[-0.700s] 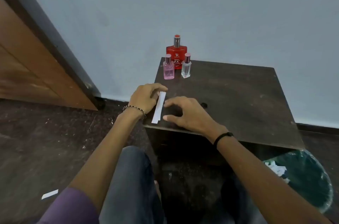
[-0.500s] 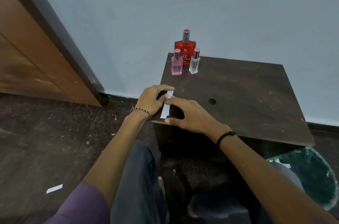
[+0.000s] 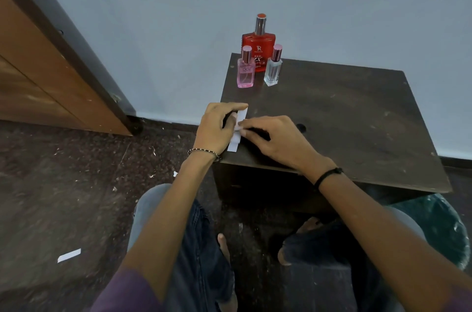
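Observation:
A narrow white paper strip point(image 3: 234, 144) lies at the near left corner of a dark wooden table point(image 3: 344, 120). My left hand point(image 3: 217, 125) sits at the strip's left side with curled fingers, its index finger hooked over the strip's far end. My right hand point(image 3: 278, 140) reaches in from the right and pinches the strip's middle between fingertips and thumb. Only the strip's near end and a bit of its far end show between the hands.
Three perfume bottles stand at the table's far left corner: a red one point(image 3: 258, 48), a pink one point(image 3: 245, 74) and a clear one point(image 3: 273, 71). A green bin point(image 3: 441, 230) sits under the table's right side. Another paper strip point(image 3: 69, 255) lies on the floor, and a wooden door point(image 3: 38, 69) is at left.
My right hand has slid left onto the strip and now pinches its middle. My left hand has closed in on the strip's far end. The view shifted slightly.

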Motion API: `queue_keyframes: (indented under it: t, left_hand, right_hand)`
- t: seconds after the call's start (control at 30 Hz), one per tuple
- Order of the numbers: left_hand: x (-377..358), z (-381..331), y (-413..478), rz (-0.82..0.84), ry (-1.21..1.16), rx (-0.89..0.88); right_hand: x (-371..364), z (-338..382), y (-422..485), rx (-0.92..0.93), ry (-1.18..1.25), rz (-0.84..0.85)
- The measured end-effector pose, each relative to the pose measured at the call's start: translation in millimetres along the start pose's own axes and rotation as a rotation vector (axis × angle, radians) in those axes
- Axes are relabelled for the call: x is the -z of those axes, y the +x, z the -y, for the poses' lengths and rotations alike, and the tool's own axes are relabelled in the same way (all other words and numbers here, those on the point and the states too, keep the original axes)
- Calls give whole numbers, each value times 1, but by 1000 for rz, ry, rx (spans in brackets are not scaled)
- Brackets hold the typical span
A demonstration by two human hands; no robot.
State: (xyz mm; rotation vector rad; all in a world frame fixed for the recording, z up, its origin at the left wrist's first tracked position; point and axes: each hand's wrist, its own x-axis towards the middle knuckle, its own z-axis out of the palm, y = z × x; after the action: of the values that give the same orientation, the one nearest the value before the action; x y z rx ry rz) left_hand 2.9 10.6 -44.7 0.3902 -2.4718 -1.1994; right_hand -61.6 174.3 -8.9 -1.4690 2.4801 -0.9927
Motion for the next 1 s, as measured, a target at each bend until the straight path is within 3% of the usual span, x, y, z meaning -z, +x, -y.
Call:
queue_keyframes:
  t: [0.13,0.37,0.53,0.63,0.73,1.0]
  left_hand:
    - [0,2,3,0,3,25]
    - [-1,2,4,-14,112,-56]
    - [-2,-8,3,-108,115,-30]
    - [0,-15,5,-161,231,-52]
    - [-3,-14,3,-130,364,-199]
    - [-10,-14,-7,-61,460,-320]
  right_hand:
    - [1,-1,2,-121,155,-160]
    - [-3,-9,5,-346,413,-241]
    - [-4,-12,13,-359,430,-256]
    - [-3,-16,17,-415,419,-273]
    - [-4,-18,19,-444,416,-275]
    - [1,-16,31,-442,341,-270]
